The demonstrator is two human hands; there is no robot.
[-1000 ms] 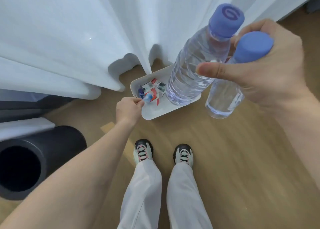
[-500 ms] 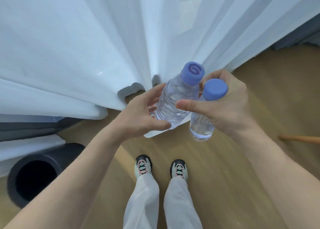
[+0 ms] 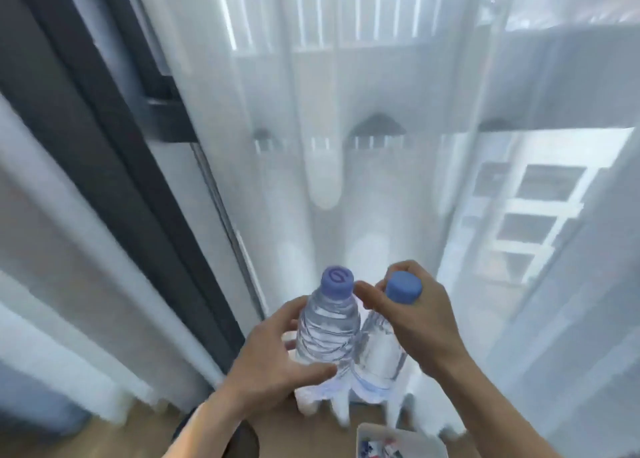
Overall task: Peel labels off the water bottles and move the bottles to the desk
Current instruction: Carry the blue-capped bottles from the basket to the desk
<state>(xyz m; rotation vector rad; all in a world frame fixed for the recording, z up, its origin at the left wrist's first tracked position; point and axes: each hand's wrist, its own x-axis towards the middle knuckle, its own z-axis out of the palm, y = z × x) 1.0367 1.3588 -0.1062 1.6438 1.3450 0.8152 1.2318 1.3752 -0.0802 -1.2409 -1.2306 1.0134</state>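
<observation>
- Two water bottles, clear, both without labels, held upright and side by side in front of us, their bodies touching: the left bottle with a purple cap bearing a swirl mark, the right bottle with a plain blue cap.
- Left hand: grip wrapped round the lower body of the left bottle, thumb across its front.
- Right hand: grip closed on the neck of the right bottle just under the cap, with its thumb reaching over to the neck of the left one.
- Step in hand, as we judge it: carrying the stripped pair to the desk. We would settle one bottle fully into each hand, keep both upright, and hold the ribbed body firmly but without squeezing, since thin plastic gives under pressure.
- White tray, at the bottom edge below the bottles, holding scraps printed in red and blue, likely peeled labels.
- Floor: pale wood, seen only at the lower edge. No desk in view; we would need to turn to find it.
- Room: sheer white curtains over a dark-framed window, a building outside showing faintly through. The picture is blurred.
</observation>
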